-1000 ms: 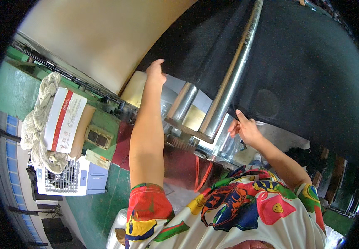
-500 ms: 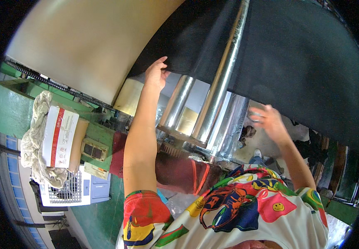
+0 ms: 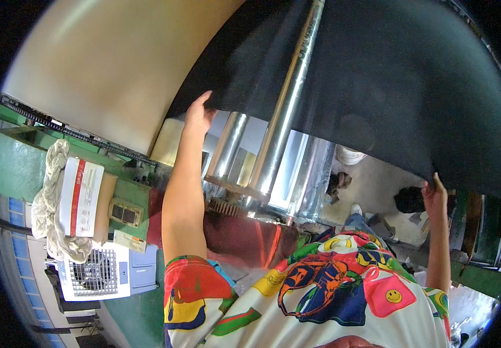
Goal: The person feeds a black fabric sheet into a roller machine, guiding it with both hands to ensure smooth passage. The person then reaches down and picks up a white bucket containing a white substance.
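A wide black fabric sheet (image 3: 378, 75) stretches across the upper middle and right, running up beside a large pale cylinder (image 3: 105, 58). My left hand (image 3: 198, 113) is closed at the sheet's lower left edge, with the thumb on top and part of the fingers hidden. Far to the right, my right hand (image 3: 435, 197) pinches the sheet's lower edge. Between the two hands, a long shiny metal roller (image 3: 288, 98) crosses in front of the fabric. A shorter metal roller (image 3: 229, 142) stands to its left, nearest to my left hand.
At left, a white box with a red stripe (image 3: 82, 194) and a twisted whitish cloth (image 3: 50, 197) rest on the green machine frame (image 3: 15, 162). Below them is a white grilled fan unit (image 3: 97, 272). A dark red cover (image 3: 239, 240) with orange straps lies before my body.
My right hand has moved right and now grips the fabric's lower edge; before, it was off it and blurred. My left hand stays at the left edge. The view has shifted slightly.
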Demonstrator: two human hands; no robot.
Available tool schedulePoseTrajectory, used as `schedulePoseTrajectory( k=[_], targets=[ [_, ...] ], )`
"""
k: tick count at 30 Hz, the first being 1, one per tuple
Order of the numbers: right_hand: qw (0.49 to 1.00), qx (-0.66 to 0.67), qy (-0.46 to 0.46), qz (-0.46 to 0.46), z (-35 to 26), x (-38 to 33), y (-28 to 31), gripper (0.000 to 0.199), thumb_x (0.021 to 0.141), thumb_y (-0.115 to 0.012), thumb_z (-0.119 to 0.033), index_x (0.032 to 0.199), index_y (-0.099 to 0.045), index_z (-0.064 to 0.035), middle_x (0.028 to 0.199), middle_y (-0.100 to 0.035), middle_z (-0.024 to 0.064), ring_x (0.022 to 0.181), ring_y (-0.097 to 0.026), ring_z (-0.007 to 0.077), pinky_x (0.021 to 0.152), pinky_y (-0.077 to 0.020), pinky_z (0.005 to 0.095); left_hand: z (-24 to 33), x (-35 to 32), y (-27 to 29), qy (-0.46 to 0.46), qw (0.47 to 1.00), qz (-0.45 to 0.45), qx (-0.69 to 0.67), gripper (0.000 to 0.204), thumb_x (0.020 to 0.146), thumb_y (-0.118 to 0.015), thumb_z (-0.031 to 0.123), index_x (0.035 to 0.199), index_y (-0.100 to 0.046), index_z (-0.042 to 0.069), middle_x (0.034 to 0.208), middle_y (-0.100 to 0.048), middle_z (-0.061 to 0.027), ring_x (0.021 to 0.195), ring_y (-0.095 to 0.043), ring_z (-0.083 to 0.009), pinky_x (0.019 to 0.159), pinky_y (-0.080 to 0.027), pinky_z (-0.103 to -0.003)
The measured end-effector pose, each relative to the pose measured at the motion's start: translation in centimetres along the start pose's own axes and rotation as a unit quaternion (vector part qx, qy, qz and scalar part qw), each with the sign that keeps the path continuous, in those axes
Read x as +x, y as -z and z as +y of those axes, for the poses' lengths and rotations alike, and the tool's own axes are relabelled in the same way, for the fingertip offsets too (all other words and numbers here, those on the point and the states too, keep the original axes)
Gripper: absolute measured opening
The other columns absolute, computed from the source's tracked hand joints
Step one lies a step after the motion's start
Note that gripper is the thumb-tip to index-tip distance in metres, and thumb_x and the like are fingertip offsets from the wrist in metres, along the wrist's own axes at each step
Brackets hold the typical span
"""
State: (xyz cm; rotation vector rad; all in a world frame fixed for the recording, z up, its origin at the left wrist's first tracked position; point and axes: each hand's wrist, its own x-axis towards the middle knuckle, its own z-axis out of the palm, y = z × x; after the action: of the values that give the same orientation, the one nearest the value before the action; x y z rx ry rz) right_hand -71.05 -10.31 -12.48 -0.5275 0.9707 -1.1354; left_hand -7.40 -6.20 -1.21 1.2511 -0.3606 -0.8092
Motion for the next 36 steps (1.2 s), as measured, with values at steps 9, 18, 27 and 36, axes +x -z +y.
schedulePoseTrajectory(
  k=[9,18,27,36],
  targets=[
    [0.997,-0.03,-0.051,-0.046,5.9,-5.0,-3.9,0.034,0.084,-0.043,-0.032,0.083,-0.055,0.0006,0.065,-0.057,0.0109,0.053,-0.053,0.018,0.052,-0.0429,0.0291,1.5,0.1,3.0,-0.033,0.983,0.171,-0.052,0.038,0.063,-0.042,-0.002,0.099,-0.054,-0.001,0.095,-0.054,-0.0123,0.086,-0.052,-0.0268,0.071,-0.045,-0.036],
    [0.983,-0.134,-0.065,-0.108,6.9,-5.1,-8.5,0.043,0.085,-0.041,-0.035,0.068,-0.056,0.0008,0.056,-0.055,0.0092,0.048,-0.053,0.0171,0.049,-0.0428,0.0278,1.0,1.5,3.4,-0.022,0.992,0.124,-0.022,0.025,0.076,-0.045,0.006,0.099,-0.054,0.002,0.092,-0.053,-0.0116,0.089,-0.05,-0.0261,0.073,-0.043,-0.038],
    [0.971,-0.169,-0.082,-0.146,7.7,-4.7,-13.0,0.049,0.085,-0.039,-0.035,0.056,-0.054,0.0015,0.053,-0.054,0.0102,0.044,-0.051,0.0171,0.045,-0.0426,0.0297,0.6,0.9,2.1,-0.016,0.997,0.066,0.037,0.025,0.069,-0.046,0.002,0.092,-0.056,0.003,0.095,-0.052,-0.0102,0.083,-0.05,-0.0241,0.07,-0.043,-0.033],
    [0.949,-0.184,-0.095,-0.237,9.5,-4.3,-16.9,0.05,0.086,-0.036,-0.037,0.058,-0.054,0.001,0.055,-0.054,0.0108,0.046,-0.052,0.0177,0.047,-0.0448,0.0297,0.7,1.8,3.1,0.003,0.99,0.126,-0.057,0.02,0.073,-0.051,0.003,0.092,-0.056,0.0,0.091,-0.053,-0.0125,0.078,-0.052,-0.0234,0.065,-0.044,-0.036]
  ],
)
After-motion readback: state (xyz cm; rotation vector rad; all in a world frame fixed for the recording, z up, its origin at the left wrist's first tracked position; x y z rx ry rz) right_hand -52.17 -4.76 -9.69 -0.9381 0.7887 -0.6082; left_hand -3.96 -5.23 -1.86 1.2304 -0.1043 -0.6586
